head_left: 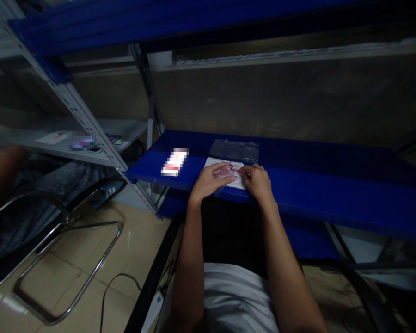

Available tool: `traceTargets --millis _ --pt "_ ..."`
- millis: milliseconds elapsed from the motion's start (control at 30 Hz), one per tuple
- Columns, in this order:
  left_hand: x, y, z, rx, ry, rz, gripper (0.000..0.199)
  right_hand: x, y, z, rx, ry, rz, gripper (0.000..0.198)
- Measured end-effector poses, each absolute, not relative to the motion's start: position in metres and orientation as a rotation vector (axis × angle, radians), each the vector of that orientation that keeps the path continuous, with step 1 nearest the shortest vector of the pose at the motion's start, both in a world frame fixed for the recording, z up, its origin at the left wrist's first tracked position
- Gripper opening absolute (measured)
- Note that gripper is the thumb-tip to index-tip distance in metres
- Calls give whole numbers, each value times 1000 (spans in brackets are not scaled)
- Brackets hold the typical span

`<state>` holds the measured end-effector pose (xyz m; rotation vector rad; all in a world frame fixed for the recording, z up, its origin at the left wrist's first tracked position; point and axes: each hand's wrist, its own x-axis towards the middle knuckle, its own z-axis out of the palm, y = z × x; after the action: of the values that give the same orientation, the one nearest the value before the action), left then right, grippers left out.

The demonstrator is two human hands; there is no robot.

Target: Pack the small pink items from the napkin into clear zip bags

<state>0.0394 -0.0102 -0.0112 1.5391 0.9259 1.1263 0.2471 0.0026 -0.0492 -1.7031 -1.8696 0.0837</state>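
A white sheet (240, 183), paper or cloth, lies at the front edge of the blue shelf (315, 185). Small reddish pieces (233, 167) are on it, too small and dim to name. My left hand (210, 180) rests over the sheet's left part, thumb and fingers apart around a patch that looks clear and shiny. At the sheet's right side, my right hand (258, 181) has its thumb and fingertips pinched together close to the reddish pieces. Whatever is in that pinch is hidden. Just behind the sheet lies a clear plastic bag (234, 150), flat.
A bright, blurred-out phone-like screen (175, 162) lies left of my hands. A metal rack post (86, 120) divides this shelf from a grey shelf (131, 127) with small items. Another person's hand (3, 162) and a chrome chair frame (69, 226) are at left.
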Motion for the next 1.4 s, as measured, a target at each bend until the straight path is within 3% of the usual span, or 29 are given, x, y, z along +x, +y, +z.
traceTargets --millis 300,500,733,1033,1400 --pt "38 -10 -11 1526 932 1107 65 244 0 -33 -1586 -1789 58 21" --pt "38 -9 -15 1535 861 1129 62 233 -18 4 -1233 -1794 373 18" --pt "39 -9 -14 1529 810 1145 64 230 -24 14 -1128 -1863 564 26" --pt "39 -13 -8 1490 879 1149 61 257 2 -33 -1552 -1724 153 23" --pt "40 -12 -8 1458 938 1159 61 247 11 -46 -1785 -1776 54 25"
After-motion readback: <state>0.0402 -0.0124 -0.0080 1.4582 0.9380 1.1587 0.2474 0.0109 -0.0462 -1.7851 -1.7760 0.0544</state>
